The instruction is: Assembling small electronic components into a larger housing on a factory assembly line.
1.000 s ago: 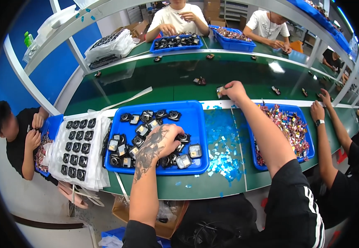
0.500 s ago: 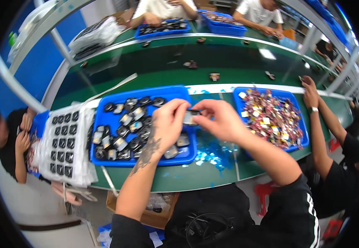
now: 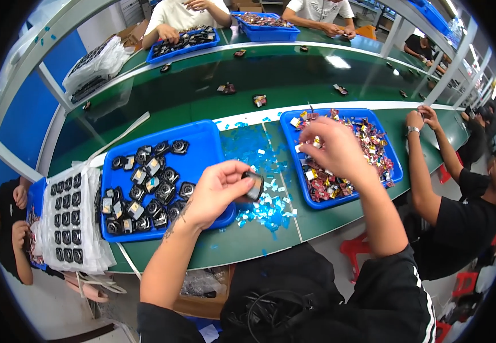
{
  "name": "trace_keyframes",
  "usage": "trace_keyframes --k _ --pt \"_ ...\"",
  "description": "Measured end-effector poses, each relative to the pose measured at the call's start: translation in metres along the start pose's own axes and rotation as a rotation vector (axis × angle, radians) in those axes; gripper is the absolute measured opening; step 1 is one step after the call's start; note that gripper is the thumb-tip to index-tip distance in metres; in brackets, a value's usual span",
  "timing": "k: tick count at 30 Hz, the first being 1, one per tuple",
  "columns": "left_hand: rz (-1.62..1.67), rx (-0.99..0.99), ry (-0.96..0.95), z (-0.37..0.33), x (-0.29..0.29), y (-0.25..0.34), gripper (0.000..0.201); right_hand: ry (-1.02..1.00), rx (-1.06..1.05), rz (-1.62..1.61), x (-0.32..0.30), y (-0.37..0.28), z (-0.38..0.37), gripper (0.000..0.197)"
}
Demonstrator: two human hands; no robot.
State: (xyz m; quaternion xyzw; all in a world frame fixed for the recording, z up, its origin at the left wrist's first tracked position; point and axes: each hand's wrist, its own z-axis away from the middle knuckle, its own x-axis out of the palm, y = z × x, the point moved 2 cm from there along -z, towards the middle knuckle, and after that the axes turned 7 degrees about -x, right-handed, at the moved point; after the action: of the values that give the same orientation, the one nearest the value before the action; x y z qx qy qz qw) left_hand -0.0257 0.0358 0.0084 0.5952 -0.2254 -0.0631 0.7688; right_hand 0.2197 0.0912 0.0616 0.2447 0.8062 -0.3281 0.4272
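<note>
Trays are listed from left to right. White blister sheets [image 3: 68, 223] lie at the left end of the green desk [image 3: 248, 240], each pocket holding a small black part. Just beside them, the left blue bin [image 3: 208, 143] holds loose black square parts with round centres, heaped mostly in its left half. The left hand [image 3: 216, 191] hovers over this bin's right edge, fingers curled around one black part [image 3: 254, 186], gripped between thumb and fingertips above the bin's right rim. Light blue film scraps [image 3: 262, 203] are scattered on the desk between the two bins. The right blue bin [image 3: 393, 157] is filled with small mixed-colour pieces, mainly red and white. The right hand [image 3: 336, 151] is over this bin with fingers bent downward into the pieces; whether it holds one cannot be told. Another person's forearms [image 3: 425, 166] rest at the bin's right.

Change from half a second earlier: both hands then met at the middle over the left bin; the right hand has since moved away to the right bin, while the left keeps the part.
</note>
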Motion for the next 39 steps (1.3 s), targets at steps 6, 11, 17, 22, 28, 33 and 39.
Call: trace_keyframes --k 6,11,17,22,28,33,39 --pt "0.071 -0.016 0.026 -0.011 0.003 -0.009 0.009 -0.285 0.111 0.182 0.013 0.022 0.022 0.015" --pt "0.079 -0.006 0.013 -0.011 0.004 -0.012 0.014 -0.261 0.066 0.202 0.010 0.026 0.022 0.013" --pt "0.065 -0.018 0.050 -0.004 0.007 -0.006 0.033 0.045 0.201 -0.053 -0.002 0.022 0.016 0.011" --pt "-0.107 0.191 0.093 -0.008 0.005 -0.010 0.025 0.377 0.389 -0.856 0.004 -0.002 0.027 0.011" --pt "-0.410 0.303 0.126 -0.003 0.018 -0.002 0.024 0.247 0.362 -1.083 0.039 -0.052 0.032 0.008" --pt "-0.448 0.347 0.261 -0.007 0.014 -0.015 0.015 0.217 0.321 -1.111 0.060 -0.062 0.023 0.007" --pt "-0.490 0.308 0.253 -0.004 0.013 -0.009 0.014 0.166 0.253 -0.969 0.059 -0.056 0.019 0.008"
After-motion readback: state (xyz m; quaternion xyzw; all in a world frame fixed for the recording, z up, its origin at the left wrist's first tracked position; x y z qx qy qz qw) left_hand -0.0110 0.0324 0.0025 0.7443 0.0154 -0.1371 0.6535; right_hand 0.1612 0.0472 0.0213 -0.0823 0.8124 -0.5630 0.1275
